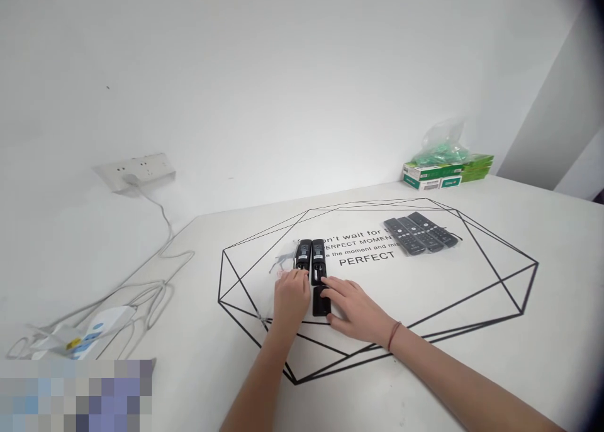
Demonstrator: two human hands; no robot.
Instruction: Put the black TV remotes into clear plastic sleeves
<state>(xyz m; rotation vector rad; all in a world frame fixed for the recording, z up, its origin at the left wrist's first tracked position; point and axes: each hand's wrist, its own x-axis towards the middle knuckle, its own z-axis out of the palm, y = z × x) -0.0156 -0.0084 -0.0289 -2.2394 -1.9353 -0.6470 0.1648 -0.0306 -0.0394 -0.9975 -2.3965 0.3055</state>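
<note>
Two black remote controls lie face down, side by side, on the white table. My left hand (291,295) is closed over the lower end of the left remote (303,251), hiding part of its battery compartment. The right remote (318,256) has its battery compartment exposed, with something light-coloured visible inside. Just below it lies a loose black battery cover (321,304). My right hand (355,309) has its fingers apart, with fingertips at the cover's right side and near the right remote's lower end. It wears a thin reddish wrist cord.
Several black remotes (421,233) in clear wrapping lie farther right. Green-and-white boxes (433,174) by the wall carry a clear plastic bag (443,146) with green contents. A wall socket (141,168) feeds a cable (163,215) down to the table's left side, near a power strip (101,331).
</note>
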